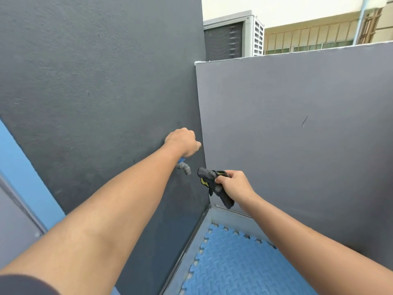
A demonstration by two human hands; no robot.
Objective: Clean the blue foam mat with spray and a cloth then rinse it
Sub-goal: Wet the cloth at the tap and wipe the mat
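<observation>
Mat (pixel 234 262) lies below. Your left hand (pixel 182 142) grips tap (pixel 184 168), right hand (pixel 234 184) squeezes cloth (pixel 212 182). Turn too hard, water splashes you.

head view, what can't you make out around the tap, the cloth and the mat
- Tap handle: head view, covered by the left hand; only a blue sliver and the grey spout show.
- Cloth: head view, bunched in the right hand; yellow print unreadable.
- Blue foam mat: head view, cut by the bottom edge and the right forearm.
</observation>
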